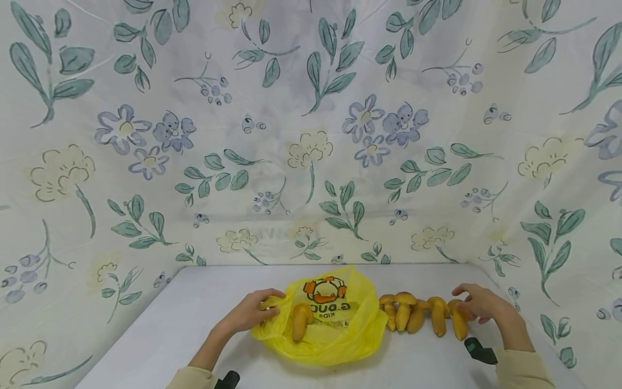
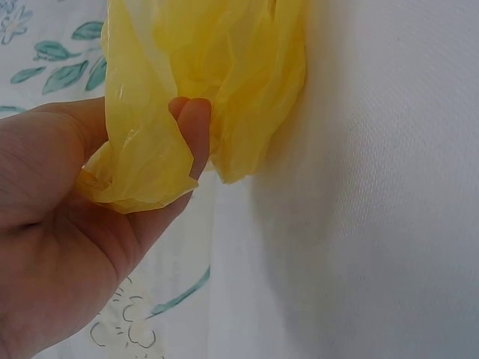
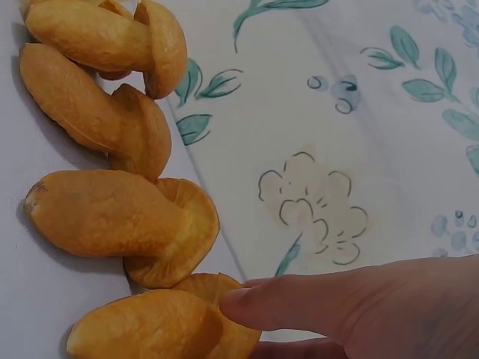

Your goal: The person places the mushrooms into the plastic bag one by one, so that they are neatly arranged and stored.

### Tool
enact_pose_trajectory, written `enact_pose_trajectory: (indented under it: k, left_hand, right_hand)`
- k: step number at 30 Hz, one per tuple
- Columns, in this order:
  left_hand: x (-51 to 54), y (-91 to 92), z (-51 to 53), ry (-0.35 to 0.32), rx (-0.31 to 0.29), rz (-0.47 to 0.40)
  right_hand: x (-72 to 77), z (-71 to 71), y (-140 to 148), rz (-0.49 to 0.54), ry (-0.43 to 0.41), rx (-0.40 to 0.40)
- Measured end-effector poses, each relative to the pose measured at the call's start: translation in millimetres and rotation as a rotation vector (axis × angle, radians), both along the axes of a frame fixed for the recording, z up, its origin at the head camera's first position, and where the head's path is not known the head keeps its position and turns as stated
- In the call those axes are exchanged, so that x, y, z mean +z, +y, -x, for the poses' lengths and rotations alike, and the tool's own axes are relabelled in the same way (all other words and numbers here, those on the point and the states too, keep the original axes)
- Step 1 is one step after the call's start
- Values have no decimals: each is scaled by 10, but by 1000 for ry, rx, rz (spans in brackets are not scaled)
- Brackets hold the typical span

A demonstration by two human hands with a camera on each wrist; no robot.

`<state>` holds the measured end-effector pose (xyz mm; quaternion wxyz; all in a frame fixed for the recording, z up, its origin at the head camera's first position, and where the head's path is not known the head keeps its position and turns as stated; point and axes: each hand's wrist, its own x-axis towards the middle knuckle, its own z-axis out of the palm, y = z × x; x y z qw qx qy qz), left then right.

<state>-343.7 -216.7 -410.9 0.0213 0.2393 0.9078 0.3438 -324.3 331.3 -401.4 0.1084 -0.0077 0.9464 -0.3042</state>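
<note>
A yellow plastic bag (image 1: 335, 351) lies spread open on the table, a mushroom (image 1: 299, 322) inside it. My left hand (image 1: 255, 312) holds the bag's left rim; in the left wrist view the crumpled film (image 2: 146, 149) passes between thumb and fingers. To the right of the bag, several orange-brown mushrooms (image 1: 439, 317) lie in a row, stems toward me. My right hand (image 1: 478, 303) is at the rightmost mushroom (image 1: 459, 323). In the right wrist view a fairly straight digit touches that mushroom's cap (image 3: 239, 314); the other fingers are mostly hidden.
A white table (image 1: 194, 302) carries everything. Behind and at the sides hangs a floral-patterned curtain (image 1: 311, 227). A dark wrist camera (image 1: 480, 351) shows by the right sleeve, another (image 1: 227, 380) by the left. The bag has a mirrored cartoon duck print (image 1: 326, 290).
</note>
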Motion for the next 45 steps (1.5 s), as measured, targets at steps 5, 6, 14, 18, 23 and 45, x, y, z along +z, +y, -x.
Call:
enact_pose_trajectory:
  k: [5,6,14,18,23,45]
  left_hand:
    - [8,-1,-14,12,0,9]
    - [12,-1,-20,15,-1,10]
    - [23,4,-40,14,2,10]
    - [19,4,-49,15,2,8]
    - [9,-1,-50,27,-9,7]
    - [-12,18,-16,13,11,-2]
  right_hand:
    - [18,-10,-24,-12,-14,-13]
    - [19,-13,-28,-14,-15,-12]
    - [4,-25,-33,-14,-14,-14]
    - [-22,-21,-29,-18,-5,-21]
    - [-49,-5,-22,-9,-6,-36]
    - [-30,-24,23,-9,32,-34]
